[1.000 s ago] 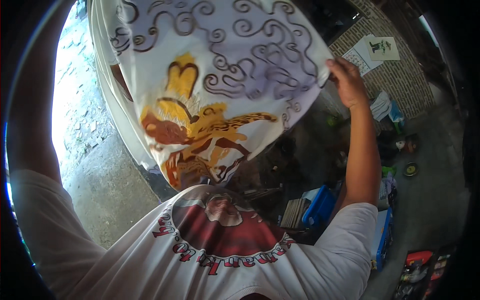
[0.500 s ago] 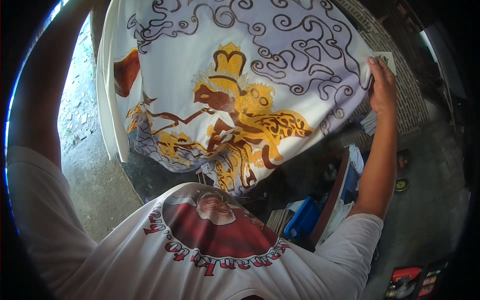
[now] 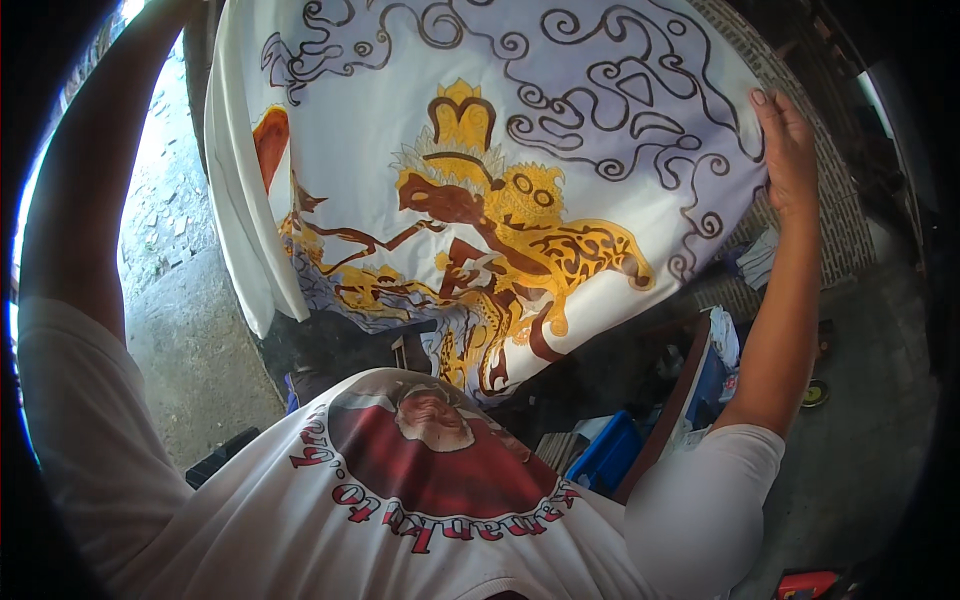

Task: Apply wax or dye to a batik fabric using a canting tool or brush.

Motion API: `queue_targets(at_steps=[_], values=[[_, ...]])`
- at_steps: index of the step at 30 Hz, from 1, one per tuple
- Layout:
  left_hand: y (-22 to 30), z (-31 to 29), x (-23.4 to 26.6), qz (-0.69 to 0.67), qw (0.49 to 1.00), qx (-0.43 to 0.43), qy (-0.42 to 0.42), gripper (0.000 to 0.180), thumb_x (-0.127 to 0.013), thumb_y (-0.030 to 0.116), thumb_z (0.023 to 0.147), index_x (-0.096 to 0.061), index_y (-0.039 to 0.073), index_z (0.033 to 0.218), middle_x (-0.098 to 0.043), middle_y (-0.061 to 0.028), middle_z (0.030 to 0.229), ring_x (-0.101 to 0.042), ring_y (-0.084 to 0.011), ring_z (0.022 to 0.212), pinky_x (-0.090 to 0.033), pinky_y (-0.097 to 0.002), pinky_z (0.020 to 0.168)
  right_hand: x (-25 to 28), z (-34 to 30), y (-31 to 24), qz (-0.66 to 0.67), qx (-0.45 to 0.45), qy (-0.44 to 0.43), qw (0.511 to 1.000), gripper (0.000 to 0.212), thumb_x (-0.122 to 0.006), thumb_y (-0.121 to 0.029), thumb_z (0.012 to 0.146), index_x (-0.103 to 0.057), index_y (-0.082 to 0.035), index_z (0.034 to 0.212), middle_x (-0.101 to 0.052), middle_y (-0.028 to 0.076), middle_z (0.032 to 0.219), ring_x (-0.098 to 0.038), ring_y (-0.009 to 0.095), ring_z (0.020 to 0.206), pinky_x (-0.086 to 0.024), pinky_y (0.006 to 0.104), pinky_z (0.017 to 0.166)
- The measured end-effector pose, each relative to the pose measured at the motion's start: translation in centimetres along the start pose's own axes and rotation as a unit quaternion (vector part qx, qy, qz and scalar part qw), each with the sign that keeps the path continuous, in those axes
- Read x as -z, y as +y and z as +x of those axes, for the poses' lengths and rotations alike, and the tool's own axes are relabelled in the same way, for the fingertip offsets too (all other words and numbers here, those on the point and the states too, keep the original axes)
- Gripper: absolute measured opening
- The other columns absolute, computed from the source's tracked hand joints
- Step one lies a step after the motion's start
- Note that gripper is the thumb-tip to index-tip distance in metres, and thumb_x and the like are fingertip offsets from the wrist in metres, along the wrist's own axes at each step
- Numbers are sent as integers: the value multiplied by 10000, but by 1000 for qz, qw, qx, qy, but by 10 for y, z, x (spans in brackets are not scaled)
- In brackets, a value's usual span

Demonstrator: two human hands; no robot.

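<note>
Concrete floor (image 3: 190, 350) below. Right hand (image 3: 790, 150) pinches painted cloth (image 3: 500, 200) at its edge; left hand out of view (grip unknowable). Cloth likely light, limp; best held by corners.

Ahead: the painted cloth (image 3: 480, 190) hangs spread across the whole upper view, blocking passage forward.
Right edge: the right hand (image 3: 785, 150) grips the cloth's right edge; brick wall (image 3: 850, 240) just behind.
Left: bare concrete floor (image 3: 190, 320) beyond the cloth's folded left edge, open.
Below cloth: blue box (image 3: 610, 455), wooden frame (image 3: 680, 400) and clutter crowd the floor.
</note>
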State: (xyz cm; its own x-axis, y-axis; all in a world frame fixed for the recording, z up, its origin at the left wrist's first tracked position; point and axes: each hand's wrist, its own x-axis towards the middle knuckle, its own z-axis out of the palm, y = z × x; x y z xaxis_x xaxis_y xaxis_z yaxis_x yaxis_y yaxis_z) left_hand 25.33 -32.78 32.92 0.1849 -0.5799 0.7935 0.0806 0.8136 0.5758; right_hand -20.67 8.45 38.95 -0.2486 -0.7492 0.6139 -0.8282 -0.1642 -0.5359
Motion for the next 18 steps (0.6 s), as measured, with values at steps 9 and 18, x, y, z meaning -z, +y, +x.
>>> queue_targets(at_steps=[9, 18], values=[[3, -29, 28, 270, 937, -115, -188, 376, -804, 190, 834, -698, -5, 1138, -713, -161, 1022, -652, -256, 1056, -511, -390, 940, -19, -8, -42, -296, 107, 56, 947, 331, -648, -352, 1004, -657, -23, 983, -549, -50, 814, -463, 68, 778, -409, 241, 740], [-166, 26, 108, 454, 853, -102, -237, 486, -585, 432, 997, -655, 44, 1283, -721, -170, 1156, -687, -258, 1075, -500, -373, 958, -50, 34, -62, -346, 182, 124, 912, 344, -647, -375, 998, -613, -46, 907, -457, 4, 640, -376, 105, 629, -372, 287, 613]])
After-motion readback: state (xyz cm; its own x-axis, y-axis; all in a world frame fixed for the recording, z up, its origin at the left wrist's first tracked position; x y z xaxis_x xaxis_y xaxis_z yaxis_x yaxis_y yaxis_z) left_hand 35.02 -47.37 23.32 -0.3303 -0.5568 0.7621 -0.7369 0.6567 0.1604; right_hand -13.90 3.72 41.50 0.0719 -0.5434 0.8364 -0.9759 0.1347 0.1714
